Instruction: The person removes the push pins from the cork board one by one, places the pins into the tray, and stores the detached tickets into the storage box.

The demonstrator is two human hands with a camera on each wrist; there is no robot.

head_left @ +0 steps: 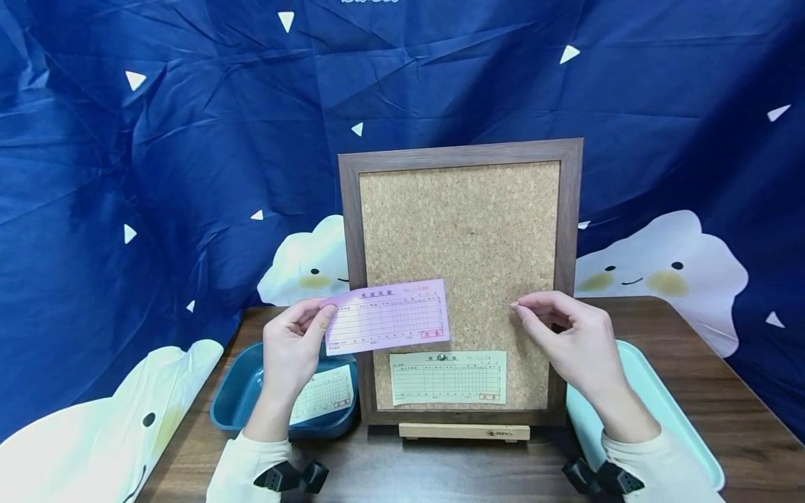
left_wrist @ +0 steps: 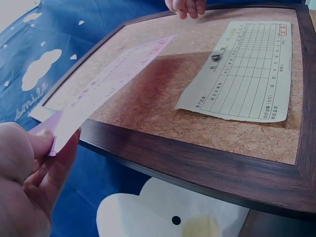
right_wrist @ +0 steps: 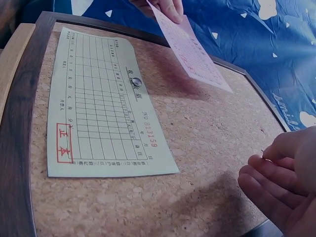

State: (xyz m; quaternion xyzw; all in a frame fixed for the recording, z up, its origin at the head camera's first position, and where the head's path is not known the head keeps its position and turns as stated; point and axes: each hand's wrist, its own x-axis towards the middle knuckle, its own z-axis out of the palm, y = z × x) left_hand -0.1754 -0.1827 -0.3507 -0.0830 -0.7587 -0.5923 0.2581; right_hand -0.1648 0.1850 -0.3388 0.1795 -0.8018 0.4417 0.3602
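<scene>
My left hand (head_left: 291,349) pinches a purple receipt slip (head_left: 390,318) by its left end, between thumb and fingers. The slip stands off the cork board (head_left: 465,244), as the left wrist view shows. Below it, a pale green receipt slip (head_left: 448,381) lies against the cork, fixed by a silver thumbtack (right_wrist: 137,82) near its top edge. Before the right part of the board, my right hand (head_left: 572,335) has thumb and forefinger together on a tiny thumbtack (head_left: 514,304), mostly hidden by the fingertips.
A dark blue tray (head_left: 223,398) on the left contains another pale green slip (head_left: 323,395). At right, a light mint tray (head_left: 676,419) lies partly under my right forearm. The framed board stands on a small wooden ledge (head_left: 464,432) on the brown table (head_left: 654,328).
</scene>
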